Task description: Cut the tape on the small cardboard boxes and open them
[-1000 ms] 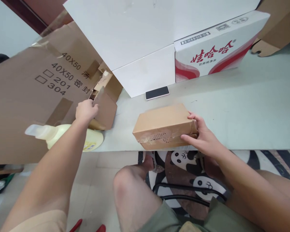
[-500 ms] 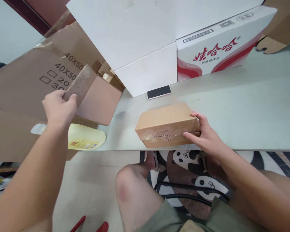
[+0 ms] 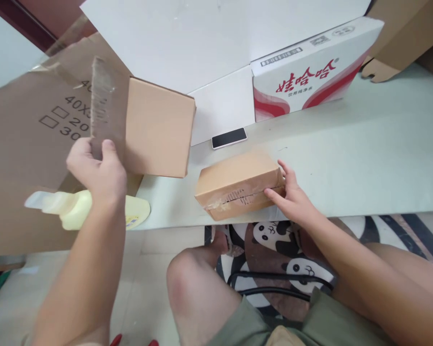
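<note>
My left hand [image 3: 99,170] is closed on the taped flap of an open brown cardboard box [image 3: 155,127] and holds it in the air above the table's left end. My right hand [image 3: 292,199] rests with spread fingers against the right end of a small sealed brown parcel [image 3: 238,185], which lies near the front edge of the pale table [image 3: 364,158]. Torn tape runs along the parcel's near side.
A black phone [image 3: 229,138] lies behind the parcel. A white box [image 3: 202,53] and a red-and-white printed carton [image 3: 310,72] stand at the back. A large flat brown carton [image 3: 25,144] leans at the left, with a pale yellow bottle [image 3: 75,209] by it. My bare knees are below the table edge.
My left hand has pulled the open brown box out from beside the big carton and lifted it up and toward the parcel. My right hand has stayed on the parcel.
</note>
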`<state>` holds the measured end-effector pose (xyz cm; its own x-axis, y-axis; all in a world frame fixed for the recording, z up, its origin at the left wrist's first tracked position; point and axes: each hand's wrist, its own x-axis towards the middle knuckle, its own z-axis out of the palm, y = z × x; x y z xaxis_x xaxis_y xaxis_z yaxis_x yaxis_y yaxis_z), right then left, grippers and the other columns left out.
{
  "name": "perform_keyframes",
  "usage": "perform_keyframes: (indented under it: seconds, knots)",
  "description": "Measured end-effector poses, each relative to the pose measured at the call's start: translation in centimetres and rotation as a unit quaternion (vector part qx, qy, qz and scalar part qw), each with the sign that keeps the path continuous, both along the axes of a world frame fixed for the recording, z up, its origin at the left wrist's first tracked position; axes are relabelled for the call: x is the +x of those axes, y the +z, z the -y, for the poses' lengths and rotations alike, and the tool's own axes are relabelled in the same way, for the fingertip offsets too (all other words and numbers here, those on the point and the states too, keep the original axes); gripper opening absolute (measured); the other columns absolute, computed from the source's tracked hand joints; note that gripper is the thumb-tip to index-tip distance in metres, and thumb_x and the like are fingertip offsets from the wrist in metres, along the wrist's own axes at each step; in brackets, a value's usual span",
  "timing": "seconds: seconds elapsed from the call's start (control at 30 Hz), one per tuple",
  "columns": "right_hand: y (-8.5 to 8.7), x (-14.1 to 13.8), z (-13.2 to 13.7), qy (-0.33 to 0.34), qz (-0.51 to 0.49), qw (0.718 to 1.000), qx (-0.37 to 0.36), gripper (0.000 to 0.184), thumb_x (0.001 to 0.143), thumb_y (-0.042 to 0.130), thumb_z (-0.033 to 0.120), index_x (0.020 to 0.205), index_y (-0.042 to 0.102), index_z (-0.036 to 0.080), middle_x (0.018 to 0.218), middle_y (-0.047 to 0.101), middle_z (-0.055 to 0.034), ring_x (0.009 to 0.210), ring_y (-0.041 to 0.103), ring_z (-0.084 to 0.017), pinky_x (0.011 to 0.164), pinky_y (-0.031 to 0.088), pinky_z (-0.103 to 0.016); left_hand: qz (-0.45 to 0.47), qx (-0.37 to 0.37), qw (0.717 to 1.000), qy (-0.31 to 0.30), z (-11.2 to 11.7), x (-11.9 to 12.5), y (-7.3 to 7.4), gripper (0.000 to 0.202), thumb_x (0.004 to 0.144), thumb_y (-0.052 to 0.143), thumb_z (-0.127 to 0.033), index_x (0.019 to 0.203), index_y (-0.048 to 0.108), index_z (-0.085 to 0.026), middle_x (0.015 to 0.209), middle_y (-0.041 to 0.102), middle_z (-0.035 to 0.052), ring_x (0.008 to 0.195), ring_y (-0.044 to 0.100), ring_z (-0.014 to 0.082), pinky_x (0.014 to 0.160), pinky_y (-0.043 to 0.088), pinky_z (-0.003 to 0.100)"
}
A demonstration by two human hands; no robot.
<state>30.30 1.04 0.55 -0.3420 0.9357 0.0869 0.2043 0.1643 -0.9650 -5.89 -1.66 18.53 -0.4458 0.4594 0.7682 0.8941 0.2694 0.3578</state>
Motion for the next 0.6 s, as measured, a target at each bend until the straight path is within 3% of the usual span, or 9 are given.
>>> perform_keyframes:
  seconds: [0.13, 0.33, 0.47, 0.5, 0.57, 0.6]
  knots:
    - [-0.5, -0.3, -0.2, -0.012, 0.021, 1.000, 0.019, 0.076, 0.089, 0.056, 0.041, 0.155, 0.020, 0.029, 0.152, 0.040, -0.0158, 0.140, 0.039, -0.035, 0.116, 0.028, -0.063, -0.020, -0.066, 0.997, 0.042, 0.2, 0.7, -2.6, 0.006, 0.084, 0.055, -0.020, 0.083, 0.058, -0.015, 0.076, 0.056, 0.0033, 0.075, 0.054, 0.0193, 0.077, 0.045, 0.033]
    - [-0.8, -0.1, -0.3, -0.016, 0.024, 0.999, 0.036, 0.074, 0.090, 0.054, 0.038, 0.155, 0.020, 0.032, 0.148, 0.043, -0.0133, 0.136, 0.043, -0.033, 0.114, 0.031, -0.063, -0.023, -0.227, 0.973, 0.031, -0.2, 0.2, -6.1, 0.018, 0.088, 0.047, -0.024, 0.096, 0.062, -0.016, 0.104, 0.066, 0.0167, 0.104, 0.061, 0.0332, 0.092, 0.043, 0.045]
    - [-1.1, 0.4, -0.4, -0.009, 0.024, 0.999, 0.026, 0.072, 0.091, 0.053, 0.037, 0.155, 0.019, 0.032, 0.146, 0.044, -0.0138, 0.133, 0.045, -0.033, 0.109, 0.038, -0.062, 0.002, -0.322, 0.947, 0.002, 0.5, 1.1, -6.3, 0.029, 0.085, 0.054, -0.032, 0.109, 0.063, -0.017, 0.114, 0.063, 0.0201, 0.113, 0.059, 0.0408, 0.098, 0.043, 0.055]
    - [-1.2, 0.4, -0.5, -0.011, 0.028, 0.999, 0.024, 0.071, 0.091, 0.052, 0.036, 0.154, 0.020, 0.032, 0.145, 0.045, -0.0140, 0.132, 0.046, -0.032, 0.108, 0.039, -0.061, -0.007, -0.320, 0.947, -0.022, 0.9, 1.9, -6.1, 0.039, 0.083, 0.057, -0.032, 0.119, 0.060, -0.017, 0.123, 0.060, 0.0209, 0.120, 0.055, 0.0411, 0.101, 0.041, 0.056]
    - [-1.5, 0.5, -0.7, -0.025, 0.043, 0.998, 0.030, 0.068, 0.091, 0.052, 0.034, 0.152, 0.024, 0.030, 0.142, 0.047, -0.0141, 0.131, 0.047, -0.031, 0.107, 0.042, -0.058, -0.049, -0.231, 0.969, -0.072, 1.8, 4.2, -5.5, 0.058, 0.082, 0.061, -0.038, 0.135, 0.051, -0.017, 0.137, 0.051, 0.0207, 0.134, 0.046, 0.0388, 0.111, 0.036, 0.054]
    - [-1.6, 0.5, -0.8, -0.037, 0.055, 0.997, 0.037, 0.065, 0.090, 0.052, 0.033, 0.151, 0.027, 0.029, 0.140, 0.048, -0.0144, 0.130, 0.048, -0.031, 0.106, 0.043, -0.057, -0.066, -0.218, 0.962, -0.150, 2.2, 5.7, -5.3, 0.060, 0.083, 0.060, -0.040, 0.138, 0.049, -0.019, 0.140, 0.050, 0.0179, 0.137, 0.043, 0.0350, 0.115, 0.034, 0.051]
